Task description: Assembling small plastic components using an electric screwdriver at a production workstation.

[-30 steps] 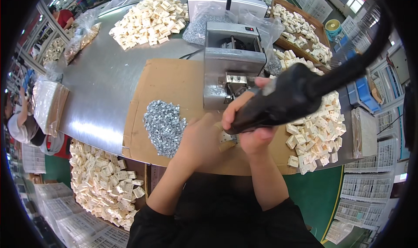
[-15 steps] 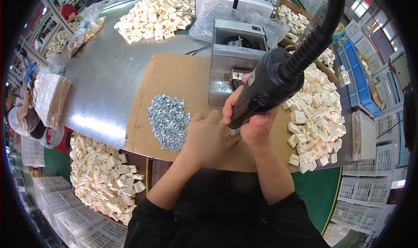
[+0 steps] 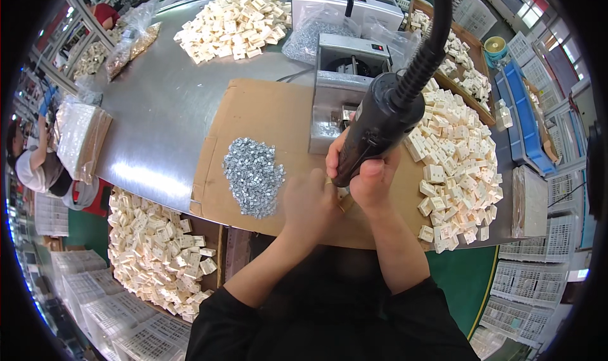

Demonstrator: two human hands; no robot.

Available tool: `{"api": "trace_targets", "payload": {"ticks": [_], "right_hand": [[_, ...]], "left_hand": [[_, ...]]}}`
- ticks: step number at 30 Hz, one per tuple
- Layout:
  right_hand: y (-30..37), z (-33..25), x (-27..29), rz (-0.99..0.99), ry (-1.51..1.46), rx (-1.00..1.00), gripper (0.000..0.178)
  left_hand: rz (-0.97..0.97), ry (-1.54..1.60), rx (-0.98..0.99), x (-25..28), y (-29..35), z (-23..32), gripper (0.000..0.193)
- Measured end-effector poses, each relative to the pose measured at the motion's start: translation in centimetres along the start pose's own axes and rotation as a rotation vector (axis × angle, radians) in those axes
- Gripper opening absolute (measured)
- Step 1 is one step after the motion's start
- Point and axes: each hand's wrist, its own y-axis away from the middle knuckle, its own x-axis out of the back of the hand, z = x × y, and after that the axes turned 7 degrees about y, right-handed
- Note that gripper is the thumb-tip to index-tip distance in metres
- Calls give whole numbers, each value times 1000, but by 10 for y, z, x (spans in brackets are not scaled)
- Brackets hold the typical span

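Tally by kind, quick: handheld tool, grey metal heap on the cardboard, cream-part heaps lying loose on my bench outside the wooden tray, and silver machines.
Black handheld tool: 1
Heap of small grey metal pieces: 1
Loose heaps of cream parts: 2
Silver machines: 3
Total: 7

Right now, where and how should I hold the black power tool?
Grip the black power tool around its lower barrel, probably from the right, like the right hand: the body is long and rounded, a cable leaves its upper end, and the left hand is near its lower end.
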Motion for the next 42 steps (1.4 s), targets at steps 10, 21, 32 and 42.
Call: {"api": "trace_targets", "payload": {"ticks": [10,21,32,42], "right_hand": [[-10,-4,16,-184,-142,52,57],[25,-70,120,228,155,104,74],[69,-66,140,152,359,-257,24],[79,-71,163,242,670,-310,26]], "left_hand": [[-39,54,-68,5,-9,-2,25],[-192,146,67,60,-22,-9,55],[-299,202,59,51,-16,-15,46],[3,361,-47,38,-2,-27,28]]}}
